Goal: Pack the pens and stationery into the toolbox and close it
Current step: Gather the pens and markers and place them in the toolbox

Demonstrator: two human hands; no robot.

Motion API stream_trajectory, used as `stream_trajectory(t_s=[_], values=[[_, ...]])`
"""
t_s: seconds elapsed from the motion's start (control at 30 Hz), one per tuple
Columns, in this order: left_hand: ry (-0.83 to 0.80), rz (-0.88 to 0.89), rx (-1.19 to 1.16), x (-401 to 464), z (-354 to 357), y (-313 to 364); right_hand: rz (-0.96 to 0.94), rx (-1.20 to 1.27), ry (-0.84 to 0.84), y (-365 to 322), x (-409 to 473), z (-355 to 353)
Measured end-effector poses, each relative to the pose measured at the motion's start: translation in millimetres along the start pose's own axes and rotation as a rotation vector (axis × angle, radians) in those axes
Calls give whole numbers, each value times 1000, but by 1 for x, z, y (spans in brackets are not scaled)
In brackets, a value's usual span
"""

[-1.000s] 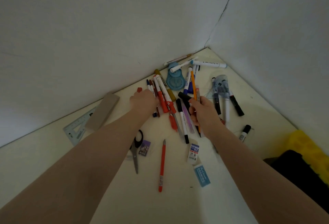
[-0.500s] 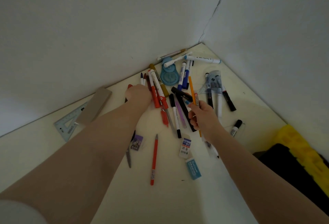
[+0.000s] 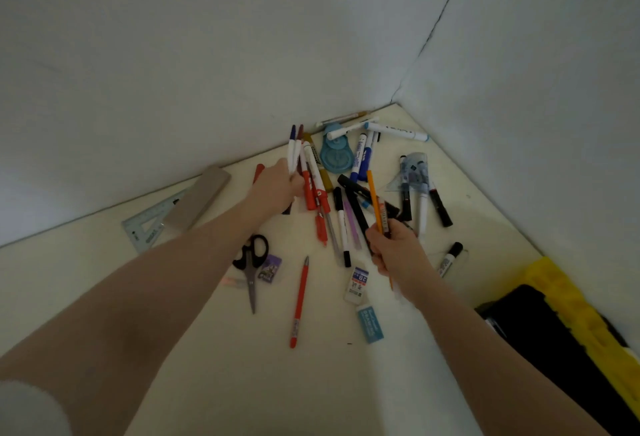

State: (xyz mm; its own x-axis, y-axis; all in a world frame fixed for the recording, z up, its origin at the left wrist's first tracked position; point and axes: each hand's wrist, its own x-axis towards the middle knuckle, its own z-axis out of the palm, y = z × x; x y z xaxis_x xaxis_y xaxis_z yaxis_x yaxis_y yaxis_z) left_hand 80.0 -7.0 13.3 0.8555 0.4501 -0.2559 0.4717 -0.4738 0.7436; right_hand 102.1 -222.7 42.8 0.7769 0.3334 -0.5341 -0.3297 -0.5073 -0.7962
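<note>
Pens and markers [image 3: 341,207] lie in a loose pile in the table's far corner. My left hand [image 3: 278,188] grips a few thin white pens [image 3: 294,151] whose tips point up toward the wall. My right hand [image 3: 394,248] grips an orange pencil [image 3: 374,196] together with a dark pen, lifted slightly off the pile. The black and yellow toolbox [image 3: 568,325] sits at the right edge, only partly in view.
Scissors [image 3: 251,262], a red pen [image 3: 299,300], two erasers [image 3: 356,283] and a small purple box [image 3: 270,267] lie nearer me. A grey block [image 3: 199,202] and a set square [image 3: 149,224] rest at the left. Walls enclose the corner.
My left hand has closed on thin white pens and raised them off the table. My right hand has drawn back toward me with the orange pencil.
</note>
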Motion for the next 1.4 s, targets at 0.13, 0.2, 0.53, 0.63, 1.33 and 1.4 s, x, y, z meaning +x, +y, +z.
stream_trajectory(t_s=[0.13, 0.2, 0.53, 0.63, 1.33, 1.4], values=[[34, 56, -167, -42, -11, -7, -78, -313, -32, 22, -7, 38], [51, 6, -261, -60, -14, -16, -80, -381, -35, 30, -7, 57], [-54, 61, -70, -115, -32, -64, -95, -848, 73, 39, -15, 102], [-76, 90, -23, -120, -35, -70, -98, -868, 115, 40, -18, 106], [-422, 628, 364, -131, 42, 63, -258, 112, 156, -5, -94, -96], [-520, 734, 399, -135, 68, 96, -288, 50, 197, 6, -109, -131]])
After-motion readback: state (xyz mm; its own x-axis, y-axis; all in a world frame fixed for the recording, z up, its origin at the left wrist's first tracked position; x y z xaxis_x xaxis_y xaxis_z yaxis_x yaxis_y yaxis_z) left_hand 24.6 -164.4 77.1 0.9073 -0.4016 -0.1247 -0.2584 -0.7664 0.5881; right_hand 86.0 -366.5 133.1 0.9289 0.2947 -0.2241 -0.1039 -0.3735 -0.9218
